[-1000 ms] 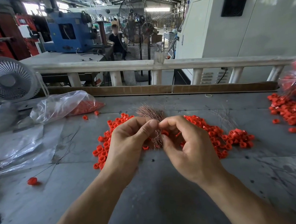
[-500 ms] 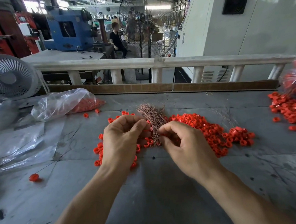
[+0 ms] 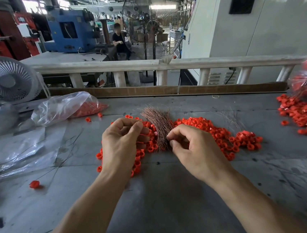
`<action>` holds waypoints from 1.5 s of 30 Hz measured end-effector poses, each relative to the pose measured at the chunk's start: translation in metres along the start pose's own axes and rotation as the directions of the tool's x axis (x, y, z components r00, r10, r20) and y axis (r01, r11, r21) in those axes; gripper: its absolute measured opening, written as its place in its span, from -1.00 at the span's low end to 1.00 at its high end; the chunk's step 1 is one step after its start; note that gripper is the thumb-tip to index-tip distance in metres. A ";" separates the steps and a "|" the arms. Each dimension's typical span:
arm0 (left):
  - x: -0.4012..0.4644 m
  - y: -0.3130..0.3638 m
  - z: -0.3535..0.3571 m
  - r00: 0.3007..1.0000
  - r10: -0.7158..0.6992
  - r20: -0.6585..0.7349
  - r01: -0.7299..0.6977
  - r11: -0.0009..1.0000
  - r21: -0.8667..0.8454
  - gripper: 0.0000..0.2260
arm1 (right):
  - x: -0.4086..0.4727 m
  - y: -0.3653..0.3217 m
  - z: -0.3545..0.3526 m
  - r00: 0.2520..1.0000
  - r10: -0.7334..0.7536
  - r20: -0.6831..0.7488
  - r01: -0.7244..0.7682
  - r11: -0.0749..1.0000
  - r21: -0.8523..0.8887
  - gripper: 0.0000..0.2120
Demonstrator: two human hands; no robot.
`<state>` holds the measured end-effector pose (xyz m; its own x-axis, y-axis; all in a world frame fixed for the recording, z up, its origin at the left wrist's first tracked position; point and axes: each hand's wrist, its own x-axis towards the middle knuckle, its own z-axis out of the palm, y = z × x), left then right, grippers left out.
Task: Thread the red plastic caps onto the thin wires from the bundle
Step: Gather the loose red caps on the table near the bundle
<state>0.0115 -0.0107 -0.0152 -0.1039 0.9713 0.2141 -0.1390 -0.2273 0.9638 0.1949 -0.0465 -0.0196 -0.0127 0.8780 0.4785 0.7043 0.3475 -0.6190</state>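
Workbench [image 3: 166,199] | caps [image 3: 216,131] around bundle [image 3: 159,127] | right hand [image 3: 195,150] grip pinching wires (left hand [image 3: 121,143] unclear)

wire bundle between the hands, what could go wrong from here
The right hand picks at the wire bundle where strands sit packed together, so its fingers may pull several wires at once. Loose red caps lie close around; a sweep could scatter them across the table.
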 end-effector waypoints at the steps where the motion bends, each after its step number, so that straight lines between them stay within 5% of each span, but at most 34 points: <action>1: 0.000 0.000 0.000 1.000 0.005 -0.003 -0.005 1.000 0.010 -0.79 | 0.000 0.001 0.000 1.000 0.000 -0.003 0.000 1.000 0.001 -0.88; 8: 0.003 0.000 -0.002 0.998 -0.058 0.035 0.058 0.998 0.013 -0.91 | 0.008 0.017 -0.013 0.975 0.072 -0.211 -0.082 0.996 -0.038 -0.91; 15: 0.005 -0.002 -0.001 0.998 -0.054 0.017 0.052 0.995 0.081 -0.88 | 0.018 0.046 -0.052 0.803 0.284 -0.523 -0.404 0.905 -0.129 -0.96; 23: 0.004 0.001 -0.003 0.999 0.044 -0.001 -0.042 0.974 0.224 -0.83 | 0.019 0.078 -0.079 0.725 0.466 -0.507 -0.662 0.675 -0.327 -0.92; 38: 0.002 0.006 -0.003 0.999 0.048 0.000 -0.046 0.955 0.293 -0.84 | 0.020 0.080 -0.075 0.765 0.502 -0.403 -0.643 0.575 -0.505 -0.90; 45: 0.001 0.001 -0.005 0.986 0.164 0.039 -0.156 0.801 0.578 -0.88 | 0.018 0.054 -0.054 0.904 0.285 -0.318 -0.396 0.838 -0.375 -0.93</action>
<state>0.0068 -0.0099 -0.0149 -0.0868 0.9229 0.3751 0.4741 -0.2929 0.8303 0.2711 -0.0294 -0.0105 0.4148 0.7884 0.4542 0.8616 -0.1798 -0.4747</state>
